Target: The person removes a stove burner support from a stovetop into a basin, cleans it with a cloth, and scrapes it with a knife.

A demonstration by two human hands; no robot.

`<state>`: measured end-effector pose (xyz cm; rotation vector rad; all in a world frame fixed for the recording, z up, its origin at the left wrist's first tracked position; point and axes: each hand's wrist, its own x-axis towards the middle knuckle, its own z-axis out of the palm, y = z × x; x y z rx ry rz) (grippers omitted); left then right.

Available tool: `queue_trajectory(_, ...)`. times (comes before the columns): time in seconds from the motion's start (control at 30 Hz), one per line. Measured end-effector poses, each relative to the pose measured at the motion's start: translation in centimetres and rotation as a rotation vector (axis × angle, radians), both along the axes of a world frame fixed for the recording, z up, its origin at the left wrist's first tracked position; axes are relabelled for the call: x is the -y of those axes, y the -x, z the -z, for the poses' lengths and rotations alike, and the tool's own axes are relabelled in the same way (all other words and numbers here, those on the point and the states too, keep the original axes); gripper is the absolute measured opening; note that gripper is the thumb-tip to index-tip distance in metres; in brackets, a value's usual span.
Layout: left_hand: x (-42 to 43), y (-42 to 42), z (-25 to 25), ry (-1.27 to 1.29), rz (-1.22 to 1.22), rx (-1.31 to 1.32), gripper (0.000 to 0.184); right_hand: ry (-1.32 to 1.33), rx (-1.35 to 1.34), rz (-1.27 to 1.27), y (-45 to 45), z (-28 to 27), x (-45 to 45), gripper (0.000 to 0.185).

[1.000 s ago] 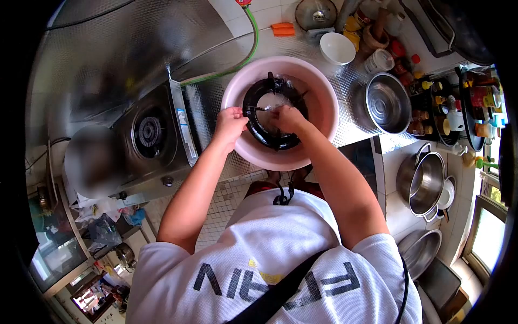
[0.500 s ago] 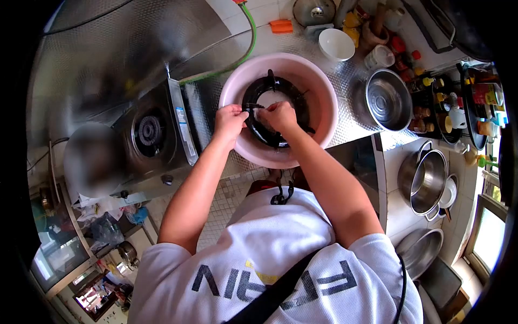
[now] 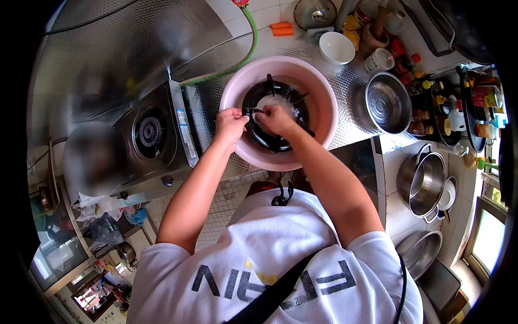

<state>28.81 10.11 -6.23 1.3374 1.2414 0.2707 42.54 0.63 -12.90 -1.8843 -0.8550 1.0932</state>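
Observation:
A pink basin [image 3: 330, 97] stands on the counter in front of me, with cloudy water in it. Inside it rests a black, glossy, ring-shaped stove pan support [image 3: 261, 136] with several prongs sticking up. My left hand [image 3: 232, 127] reaches over the basin's left rim, its fingers closed on a prong at the ring's left side. My right hand [image 3: 277, 120] is closed over the inner left part of the ring, close to the left fingertips. Whatever lies in its fingers is hidden.
Left of the basin is a gas burner [image 3: 150, 132]; a green hose [image 3: 252, 40] runs behind. A white bowl [image 3: 336, 47], a metal basin [image 3: 387, 102] and several seasoning bottles stand at the right. Lower right are a steel pot [image 3: 423, 183] and another metal basin [image 3: 421, 254].
My right hand has shifted slightly left and curled more tightly beside the prong. My left hand keeps its grip. The whole view has dropped a few pixels.

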Motion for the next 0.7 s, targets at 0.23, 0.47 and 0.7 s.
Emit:
queue_trajectory(0.23, -0.2, -0.1, 0.4, -0.031, -0.012, -0.013, 0.015, -0.012, 0.13, -0.131, -0.9, -0.3, 0.3, 0.037)
queue_trajectory(0.47, -0.1, 0.0, 0.4, -0.024, -0.014, -0.002, 0.015, 0.007, -0.116, -0.08, -0.7, 0.2, -0.1, 0.037)
queue_trajectory(0.7, -0.1, 0.1, 0.8, -0.018, -0.011, 0.009, 0.015, -0.053, -0.156, -0.066, 0.0, 2.3, -0.5, 0.037)
